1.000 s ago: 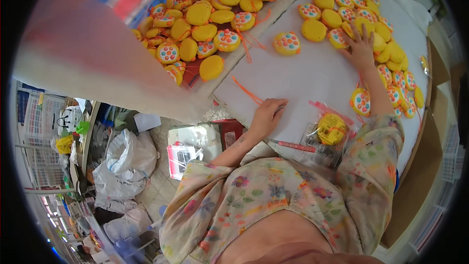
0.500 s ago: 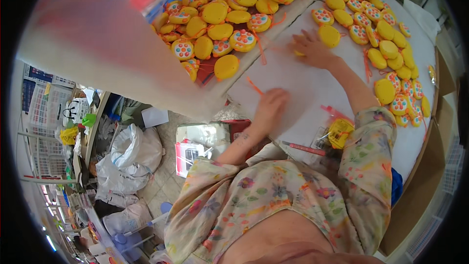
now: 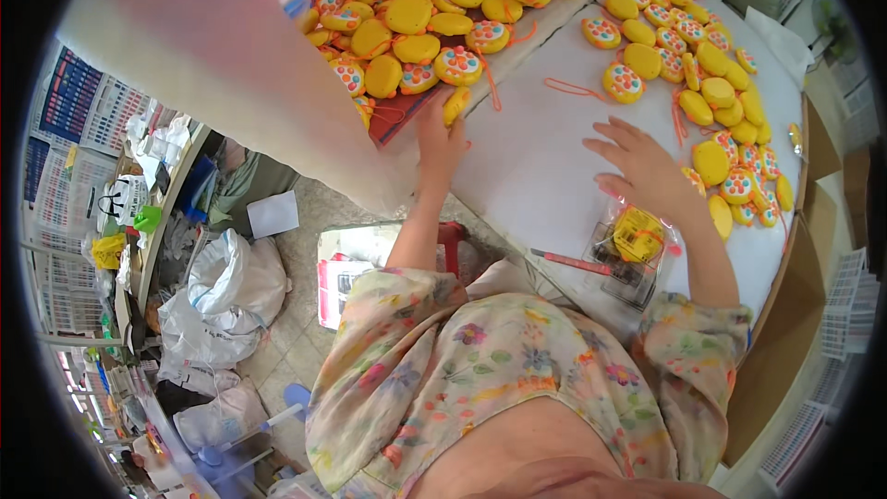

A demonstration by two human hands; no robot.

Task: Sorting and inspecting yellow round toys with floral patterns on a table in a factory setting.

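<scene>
Left hand (image 3: 440, 134) pinches a yellow disc (image 3: 455, 103) at twelve o'clock; right hand (image 3: 642, 166) lies spread, fingers released, on the white table (image 3: 545, 176).

Yellow discs (image 3: 409, 11) look like smooth, slightly glossy soft plastic (some dotted in colour); the surface (image 3: 545, 157) is matt white, like paper or board; a clear glossy plastic bag (image 3: 632, 249) crinkles; sleeves (image 3: 688, 351) are thin floral cloth
</scene>
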